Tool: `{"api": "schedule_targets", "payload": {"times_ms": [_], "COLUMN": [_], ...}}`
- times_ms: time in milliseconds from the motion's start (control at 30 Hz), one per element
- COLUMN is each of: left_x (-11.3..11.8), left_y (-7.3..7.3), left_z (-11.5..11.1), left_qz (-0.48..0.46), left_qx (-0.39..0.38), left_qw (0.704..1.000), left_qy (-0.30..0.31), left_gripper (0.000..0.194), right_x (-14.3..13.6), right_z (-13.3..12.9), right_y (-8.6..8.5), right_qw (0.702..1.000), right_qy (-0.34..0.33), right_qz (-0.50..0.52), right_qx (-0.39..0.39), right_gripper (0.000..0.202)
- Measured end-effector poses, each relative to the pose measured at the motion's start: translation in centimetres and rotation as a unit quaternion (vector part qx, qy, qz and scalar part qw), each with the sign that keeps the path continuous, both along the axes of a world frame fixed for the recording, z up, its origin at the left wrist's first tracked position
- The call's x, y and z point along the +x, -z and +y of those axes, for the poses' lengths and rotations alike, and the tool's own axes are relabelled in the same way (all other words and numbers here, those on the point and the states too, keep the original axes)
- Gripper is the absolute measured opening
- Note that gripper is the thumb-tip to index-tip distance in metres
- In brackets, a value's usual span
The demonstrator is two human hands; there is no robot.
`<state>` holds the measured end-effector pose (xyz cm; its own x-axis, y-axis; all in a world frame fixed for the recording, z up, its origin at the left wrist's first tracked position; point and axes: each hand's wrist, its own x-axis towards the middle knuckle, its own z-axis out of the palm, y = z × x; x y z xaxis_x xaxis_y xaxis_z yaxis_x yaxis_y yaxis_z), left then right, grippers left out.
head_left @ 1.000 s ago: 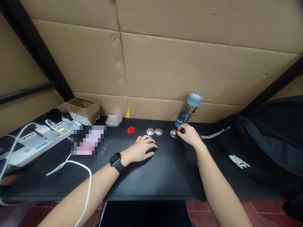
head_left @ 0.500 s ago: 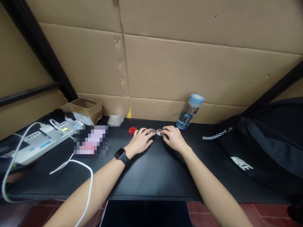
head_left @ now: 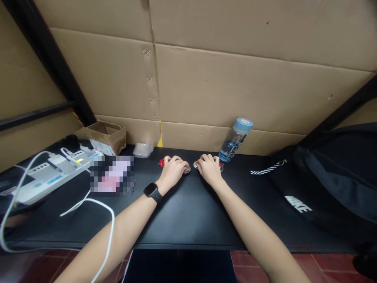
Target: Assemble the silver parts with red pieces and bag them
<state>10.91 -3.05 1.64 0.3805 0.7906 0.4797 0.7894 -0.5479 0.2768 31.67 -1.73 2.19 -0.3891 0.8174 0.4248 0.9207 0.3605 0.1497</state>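
My left hand (head_left: 173, 172), with a black watch on its wrist, rests on the black table, its curled fingers at a small shiny round dish (head_left: 187, 170). Its fingertips are bent down over that dish, and what they pinch is too small to name. A pile of small red pieces (head_left: 161, 162) lies just left of this hand. My right hand (head_left: 208, 169) bends its fingers over a second shiny round dish (head_left: 195, 165), partly hidden under them. Beside its right edge shows another shiny round dish (head_left: 222, 168) with something red.
A water bottle (head_left: 233, 142) with a blue lid stands behind my right hand. A cardboard box (head_left: 107, 137), clear plastic packets (head_left: 143, 149), a power strip (head_left: 53, 177) and white cables are at the left. A black bag (head_left: 318, 184) lies at the right.
My right hand has shifted slightly left, uncovering a dish with red at its right side. My left hand's fingers have curled more over their dish.
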Motion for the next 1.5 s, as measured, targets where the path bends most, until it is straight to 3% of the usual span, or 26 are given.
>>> {"api": "schedule_targets", "payload": {"times_ms": [300,467,667,867,967,1100,1233,1500], "left_x": [-0.1,0.0,0.2,0.0,0.0,0.2,0.3,0.5], "left_y": [-0.1,-1.2,-2.2,-2.3,-2.1,-1.9,-1.7,-0.8], "left_z": [-0.2,-1.0,-2.0,-2.3,-2.3,-2.2,-2.3,-2.2], "left_qz": [0.011,-0.012,-0.065,-0.142,-0.195,-0.24,-0.217,-0.154], "left_qx": [0.006,-0.005,-0.011,-0.049,-0.093,-0.129,-0.159,-0.192], "left_qw": [1.0,1.0,0.996,0.984,0.971,0.958,0.961,0.968], "left_qy": [-0.007,-0.018,-0.067,-0.098,-0.1,-0.089,-0.07,-0.052], "left_gripper": [0.021,0.024,0.022,0.016,0.013,0.013,0.013,0.011], "right_x": [0.4,0.3,-0.1,0.6,0.5,-0.2,-0.8,-0.9], "right_z": [0.5,-0.2,-1.8,-2.0,-2.0,-2.6,-3.0,-2.8], "right_y": [0.3,-0.4,-1.1,-1.2,-1.3,-1.3,-0.8,0.9], "right_qw": [1.0,0.987,0.937,0.841,0.817,0.813,0.824,0.841], "right_qy": [0.008,-0.04,-0.088,-0.133,-0.127,-0.135,-0.136,-0.044], "right_qz": [0.019,0.153,0.323,0.497,0.535,0.536,0.507,0.496], "right_qx": [-0.014,-0.035,-0.1,-0.167,-0.173,-0.185,-0.212,-0.212], "right_gripper": [0.019,0.017,0.017,0.016,0.017,0.015,0.01,0.01]}}
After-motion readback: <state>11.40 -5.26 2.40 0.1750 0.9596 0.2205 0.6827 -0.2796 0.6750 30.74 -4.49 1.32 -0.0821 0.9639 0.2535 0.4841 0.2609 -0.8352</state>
